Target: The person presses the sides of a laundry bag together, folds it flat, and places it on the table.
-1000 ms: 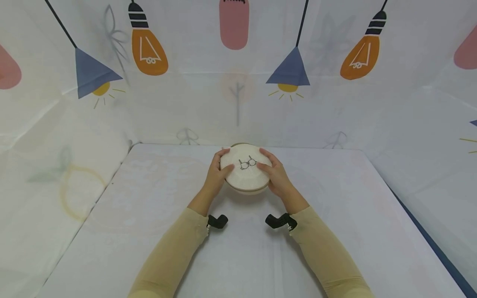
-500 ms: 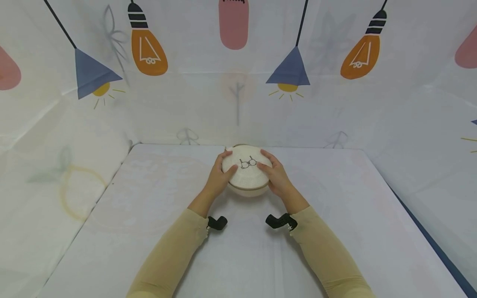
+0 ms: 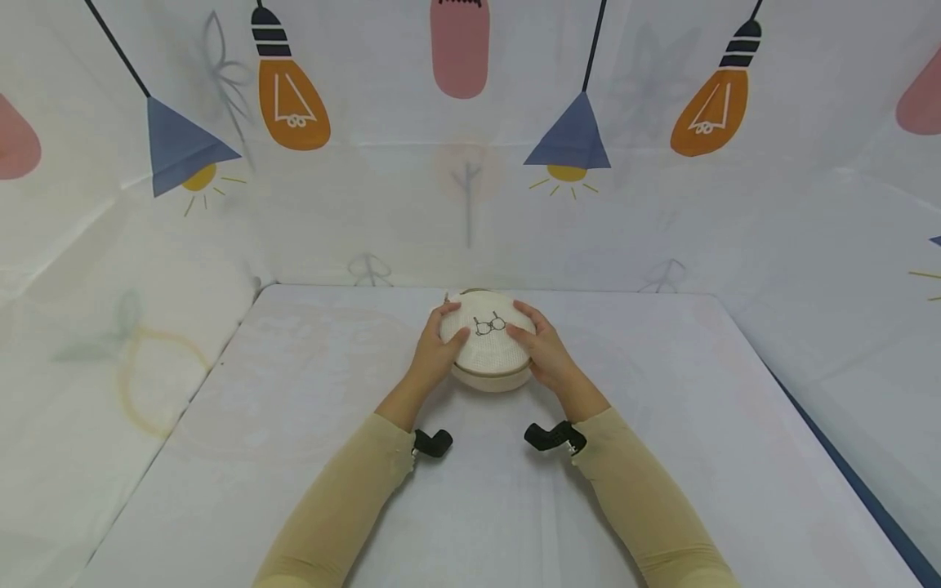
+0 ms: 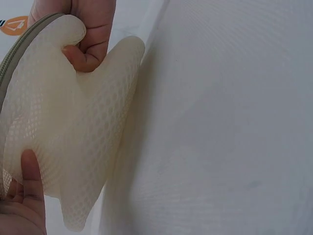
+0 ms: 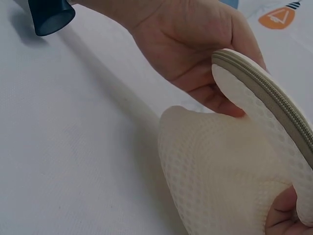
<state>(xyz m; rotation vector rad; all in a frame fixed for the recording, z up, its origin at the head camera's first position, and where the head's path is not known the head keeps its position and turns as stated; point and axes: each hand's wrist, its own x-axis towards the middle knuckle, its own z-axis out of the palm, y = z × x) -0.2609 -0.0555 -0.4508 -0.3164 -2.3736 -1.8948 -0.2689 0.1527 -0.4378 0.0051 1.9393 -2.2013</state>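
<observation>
The left hand [image 3: 436, 349] is gripping one side of a round mesh bag [image 3: 488, 353], thumb lying over its top, and the right hand [image 3: 550, 353] is gripping the other side likewise — the bag is sitting between them, near the far edge of the white table [image 3: 470, 506]. Both sides are already in hand, with letting go not yet done; the zip [image 5: 274, 93] is apparently running closed where it shows. The soft mesh is caving inward. Hands are hiding parts of the rim — whether the underside is touching the table, or anything is lying inside, cannot be told.
</observation>
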